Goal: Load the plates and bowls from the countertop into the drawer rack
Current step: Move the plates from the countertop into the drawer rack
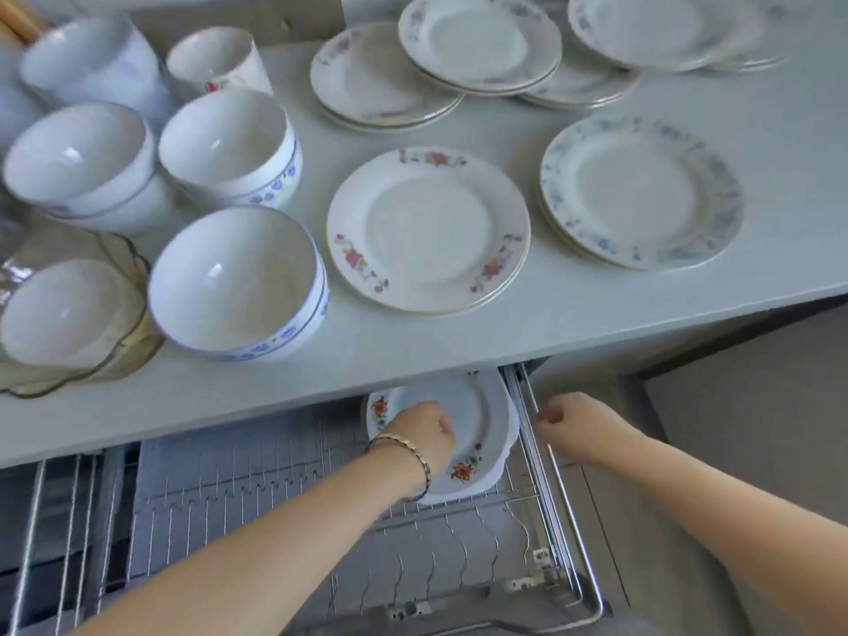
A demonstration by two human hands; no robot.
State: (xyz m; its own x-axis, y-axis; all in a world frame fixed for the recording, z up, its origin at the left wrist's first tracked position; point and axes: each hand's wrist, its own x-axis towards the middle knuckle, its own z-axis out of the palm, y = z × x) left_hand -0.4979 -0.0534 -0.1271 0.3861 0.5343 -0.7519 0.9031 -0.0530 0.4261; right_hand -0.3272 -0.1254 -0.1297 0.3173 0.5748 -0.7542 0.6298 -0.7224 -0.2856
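Observation:
A wire drawer rack [284, 493] is pulled out under the grey countertop [573, 314]. At its far right end a white plate with red flowers [482, 433] leans in the slots, with another plate behind it. My left hand [424, 436] grips this plate's front rim. My right hand [573, 426] hovers loosely curled by the rack's right rail [546, 456] and holds nothing. On the counter lie a pink-flowered plate stack [429, 229], a blue-flowered plate stack [640, 192] and stacked blue-trimmed bowls [236, 282].
More plate stacks [479, 41] sit at the back of the counter, more white bowls [80, 160] and a cup [215, 59] at the left. A glass scalloped dish [124, 355] holds a small bowl at the left edge. The rack's left slots hold nothing.

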